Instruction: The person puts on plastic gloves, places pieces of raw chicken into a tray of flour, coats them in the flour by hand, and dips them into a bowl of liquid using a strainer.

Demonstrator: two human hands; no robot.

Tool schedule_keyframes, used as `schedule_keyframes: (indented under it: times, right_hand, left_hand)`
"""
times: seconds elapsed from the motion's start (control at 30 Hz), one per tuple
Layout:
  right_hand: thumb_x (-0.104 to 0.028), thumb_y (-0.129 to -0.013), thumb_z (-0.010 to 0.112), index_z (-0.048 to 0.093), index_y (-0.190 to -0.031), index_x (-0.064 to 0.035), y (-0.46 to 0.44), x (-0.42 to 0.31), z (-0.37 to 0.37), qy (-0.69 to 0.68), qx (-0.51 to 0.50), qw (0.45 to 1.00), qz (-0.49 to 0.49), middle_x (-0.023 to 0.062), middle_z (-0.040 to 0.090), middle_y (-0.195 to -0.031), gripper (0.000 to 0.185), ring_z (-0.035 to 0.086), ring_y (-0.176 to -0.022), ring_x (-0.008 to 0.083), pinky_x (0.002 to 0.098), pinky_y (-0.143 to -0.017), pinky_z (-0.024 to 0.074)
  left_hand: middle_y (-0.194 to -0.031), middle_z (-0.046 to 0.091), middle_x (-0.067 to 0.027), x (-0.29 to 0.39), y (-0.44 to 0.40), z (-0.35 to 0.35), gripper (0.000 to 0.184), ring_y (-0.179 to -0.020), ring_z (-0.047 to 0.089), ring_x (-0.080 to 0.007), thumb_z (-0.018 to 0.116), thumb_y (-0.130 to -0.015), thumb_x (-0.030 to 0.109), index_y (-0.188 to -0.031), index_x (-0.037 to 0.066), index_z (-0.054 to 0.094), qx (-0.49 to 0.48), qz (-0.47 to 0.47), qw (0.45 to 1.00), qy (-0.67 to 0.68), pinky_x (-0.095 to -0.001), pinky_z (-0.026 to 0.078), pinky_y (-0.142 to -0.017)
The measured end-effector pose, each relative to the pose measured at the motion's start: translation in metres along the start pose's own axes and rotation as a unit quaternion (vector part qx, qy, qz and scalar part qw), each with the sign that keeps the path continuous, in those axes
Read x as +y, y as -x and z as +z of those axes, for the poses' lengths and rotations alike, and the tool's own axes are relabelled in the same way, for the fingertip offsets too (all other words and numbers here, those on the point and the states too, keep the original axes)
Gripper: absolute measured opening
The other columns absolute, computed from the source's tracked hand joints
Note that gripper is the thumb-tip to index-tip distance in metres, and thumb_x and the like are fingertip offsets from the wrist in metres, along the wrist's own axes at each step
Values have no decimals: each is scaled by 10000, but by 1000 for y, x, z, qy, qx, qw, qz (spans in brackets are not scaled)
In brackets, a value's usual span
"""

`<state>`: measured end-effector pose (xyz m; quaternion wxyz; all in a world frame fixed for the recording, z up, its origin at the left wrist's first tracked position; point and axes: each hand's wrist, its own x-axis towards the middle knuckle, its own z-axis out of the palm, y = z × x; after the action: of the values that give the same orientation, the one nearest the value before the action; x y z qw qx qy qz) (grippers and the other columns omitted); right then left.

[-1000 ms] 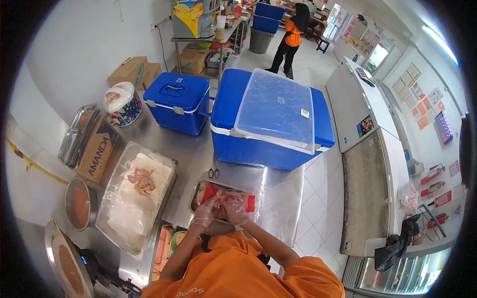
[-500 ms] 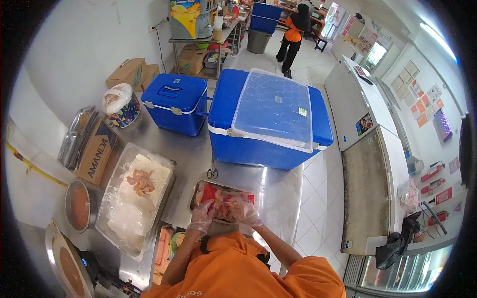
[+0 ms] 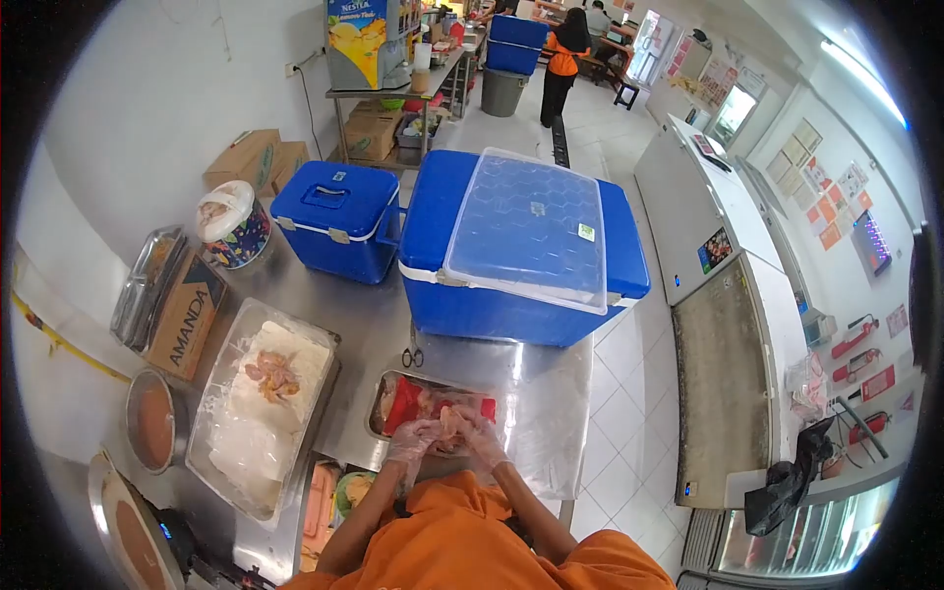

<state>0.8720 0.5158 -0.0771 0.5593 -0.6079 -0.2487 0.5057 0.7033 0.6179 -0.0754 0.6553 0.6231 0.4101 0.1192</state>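
Note:
Both of my hands wear clear plastic gloves over a metal tray (image 3: pixel 377 418) near the table's front edge. Raw meat (image 3: pixel 430 400) lies in the tray with red plastic packaging (image 3: pixel 401 403). My left hand (image 3: pixel 415 441) is closed at the tray's near side, its fingertips against a piece of meat. On the right, my right hand (image 3: pixel 479 436) holds the same pale pink piece (image 3: pixel 450 425) between its fingers. Black-handled scissors (image 3: pixel 413 358) lie just beyond the tray.
Left of the tray is a tub of white flour (image 3: pixel 258 433) with raw meat on it. Bowls of brownish liquid (image 3: pixel 154 425) stand further left. Blue coolers (image 3: pixel 511 315) stand behind the tray. A person in orange (image 3: pixel 563 61) is in the far background.
My hands have drawn closer together around one piece of meat, the right one moving inward. The person in the background has walked further away. The view has shifted slightly.

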Motion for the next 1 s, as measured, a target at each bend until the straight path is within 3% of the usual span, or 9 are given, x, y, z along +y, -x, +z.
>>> schedule_keyframes:
  times: [0.13, 0.23, 0.33, 0.5, 0.6, 0.73, 0.8, 0.9, 1.0]
  right_hand:
    - [-185, -953, 632, 588, -1234, -39, -2, 11, -1, 68, 35, 997, -1, 42, 644, -1101, 319, 584, -982, 114, 256, -830, 495]
    - [-172, -958, 622, 586, -1236, -39, 1, 14, -2, -8, 25, 999, 22, 30, 654, -1063, 311, 587, -930, 98, 259, -778, 500]
    - [-143, -956, 615, 586, -1237, -34, 4, 13, -3, 1, 28, 1000, 4, 27, 660, -1029, 303, 593, -877, 91, 263, -743, 502]
    - [-161, -960, 602, 574, -1241, -14, 2, 2, 13, 88, 87, 989, -76, 27, 663, -942, 318, 595, -808, 91, 242, -714, 496]
    - [-213, -966, 602, 554, -1273, -18, 0, -2, 13, 141, 75, 986, -53, 24, 653, -957, 366, 599, -829, 97, 243, -734, 503]
    - [-269, -961, 614, 571, -1211, -50, -6, 17, 7, -33, 1, 999, 44, 16, 640, -983, 334, 608, -892, 105, 267, -781, 513]
    - [-287, -959, 617, 580, -1158, -65, 14, -18, 18, -196, -52, 974, 103, 16, 639, -984, 301, 620, -904, 117, 284, -792, 525]
    - [-294, -942, 634, 585, -1083, -99, 17, -27, 23, -220, -60, 962, 149, 23, 643, -1008, 246, 626, -889, 141, 297, -800, 541]
    - [-354, -959, 596, 573, -1155, -120, 26, -54, 22, -164, -75, 971, 156, 14, 601, -1102, 306, 604, -991, 172, 350, -856, 485]
  left_hand:
    - [-960, 702, -60, -7, 5, 1, 250, -861, 639, -133, 688, -858, 85, -1093, 1, 678, 33, -49, 989, 138, -247, 510, -776]
    - [-945, 701, -54, 20, 16, 2, 234, -849, 643, -133, 651, -837, 11, -1069, -8, 684, 164, 156, 974, -2, -242, 516, -761]
    - [-918, 705, -66, 34, 23, 2, 218, -831, 651, -143, 629, -831, 1, -1040, -17, 689, 214, 184, 958, -44, -258, 520, -771]
    - [-948, 725, -99, 26, 19, -4, 194, -864, 685, -163, 651, -837, 36, -1022, 2, 701, 152, 214, 963, -64, -279, 532, -807]
    - [-971, 731, -98, 41, 25, 0, 211, -887, 696, -173, 671, -833, 58, -1039, 31, 710, 144, 177, 971, -73, -285, 537, -819]
    - [-967, 734, -87, 43, 25, 0, 244, -863, 701, -178, 674, -839, 82, -1078, 62, 714, 147, 202, 965, -74, -286, 542, -788]
    - [-951, 733, -89, 33, 22, -1, 251, -821, 697, -169, 661, -852, 90, -1097, 66, 711, 143, 195, 967, -76, -284, 543, -752]
    - [-920, 729, -90, 34, 23, -3, 254, -753, 684, -159, 643, -868, 100, -1111, 67, 706, 160, 155, 973, -63, -283, 538, -703]
    - [-869, 713, -93, 8, 9, -5, 243, -704, 666, -150, 627, -879, 104, -1107, 60, 700, 167, 134, 977, 5, -283, 531, -672]
